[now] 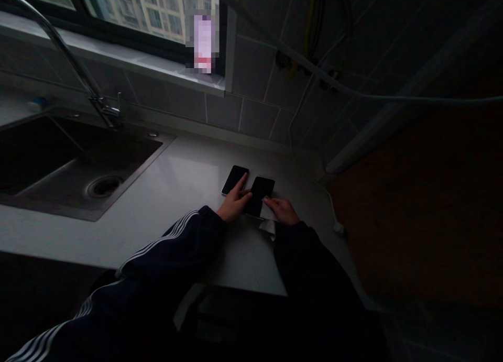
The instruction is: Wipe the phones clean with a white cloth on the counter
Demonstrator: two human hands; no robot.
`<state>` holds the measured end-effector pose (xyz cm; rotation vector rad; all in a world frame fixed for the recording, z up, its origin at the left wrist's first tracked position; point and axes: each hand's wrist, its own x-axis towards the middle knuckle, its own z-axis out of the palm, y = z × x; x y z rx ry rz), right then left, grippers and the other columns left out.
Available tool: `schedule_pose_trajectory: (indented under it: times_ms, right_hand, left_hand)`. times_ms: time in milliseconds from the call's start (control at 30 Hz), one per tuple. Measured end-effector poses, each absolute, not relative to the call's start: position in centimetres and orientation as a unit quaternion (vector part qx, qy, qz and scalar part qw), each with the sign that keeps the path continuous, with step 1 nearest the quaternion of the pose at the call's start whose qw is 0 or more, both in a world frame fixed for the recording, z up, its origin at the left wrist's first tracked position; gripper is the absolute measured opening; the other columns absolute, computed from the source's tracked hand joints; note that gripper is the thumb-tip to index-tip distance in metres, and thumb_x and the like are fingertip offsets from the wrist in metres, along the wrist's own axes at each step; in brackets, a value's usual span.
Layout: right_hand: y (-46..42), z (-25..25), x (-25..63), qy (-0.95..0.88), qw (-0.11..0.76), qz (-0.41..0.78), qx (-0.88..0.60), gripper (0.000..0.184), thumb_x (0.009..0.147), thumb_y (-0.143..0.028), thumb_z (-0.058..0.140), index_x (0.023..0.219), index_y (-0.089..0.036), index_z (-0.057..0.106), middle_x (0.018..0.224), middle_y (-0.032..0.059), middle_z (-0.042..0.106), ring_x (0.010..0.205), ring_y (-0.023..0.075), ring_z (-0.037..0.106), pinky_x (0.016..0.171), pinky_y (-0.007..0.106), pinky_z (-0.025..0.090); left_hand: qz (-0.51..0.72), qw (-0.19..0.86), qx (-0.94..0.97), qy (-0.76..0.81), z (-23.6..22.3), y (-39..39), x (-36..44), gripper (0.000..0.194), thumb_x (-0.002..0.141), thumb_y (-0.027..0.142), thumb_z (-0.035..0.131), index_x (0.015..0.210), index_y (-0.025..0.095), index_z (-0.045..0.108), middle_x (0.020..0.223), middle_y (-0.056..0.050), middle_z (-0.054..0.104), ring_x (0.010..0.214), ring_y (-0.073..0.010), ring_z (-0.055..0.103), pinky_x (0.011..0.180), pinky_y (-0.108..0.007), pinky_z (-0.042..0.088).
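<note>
Two dark phones lie side by side on a pale countertop (pixel 184 184). My left hand (pixel 234 202) rests flat with fingers stretched out; its forefinger lies across the near end of the left phone (pixel 233 176) and its other fingers touch the right phone (pixel 260 190). My right hand (pixel 282 210) lies at the near right edge of the right phone, its fingers bent down onto that edge. A small white scrap (pixel 269 229) sits under the right wrist. Both arms wear dark sleeves, the left with white stripes.
A steel sink (pixel 78 165) with a drain and a tall curved tap (pixel 74 63) fills the left. A tiled wall and a window sill run behind. A white cable (pixel 332 210) trails along the counter's right edge. The room is very dim.
</note>
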<state>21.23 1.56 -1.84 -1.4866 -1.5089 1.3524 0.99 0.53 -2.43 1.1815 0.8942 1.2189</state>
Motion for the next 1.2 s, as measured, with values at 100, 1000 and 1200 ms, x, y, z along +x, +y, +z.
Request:
schedule_pose_trajectory:
  times_ms: [100, 1000, 1200]
  right_hand:
    - [1.8, -1.7, 21.4, -0.569, 0.316, 0.508, -0.564, 0.049, 0.071, -0.064, 0.071, 0.074, -0.015, 0.075, 0.069, 0.0053, 0.072, 0.063, 0.0192, 0.063, 0.057, 0.028, 0.045]
    - [1.2, -2.0, 21.0, -0.628, 0.357, 0.336, -0.604, 0.026, 0.072, -0.041, 0.080, 0.092, -0.025, 0.079, 0.072, 0.0018, 0.074, 0.069, 0.0219, 0.068, 0.064, 0.030, 0.049]
    - [1.2, -1.6, 21.1, -0.620, 0.372, 0.315, -0.615, 0.030, 0.065, -0.038, 0.085, 0.090, -0.022, 0.080, 0.066, 0.0020, 0.070, 0.065, 0.0232, 0.067, 0.066, 0.033, 0.050]
  left_hand:
    - [0.521, 0.575, 0.503, 0.382, -2.6, 0.5, 1.2, 0.085, 0.085, 0.035, 0.069, 0.158, 0.016, 0.031, 0.144, -0.020, 0.058, 0.127, -0.0303, 0.061, 0.105, -0.046, 0.050]
    - [0.373, 0.376, 0.682, 0.505, -0.7, -1.0, 2.7, 0.107, 0.074, 0.020, 0.078, 0.162, 0.026, 0.018, 0.140, -0.018, 0.062, 0.118, -0.0369, 0.066, 0.099, -0.048, 0.049]
    - [0.264, 0.291, 0.724, 0.567, -0.1, -1.2, 2.9, 0.104, 0.081, 0.026, 0.073, 0.164, 0.020, 0.010, 0.132, -0.025, 0.065, 0.117, -0.0445, 0.065, 0.090, -0.050, 0.051]
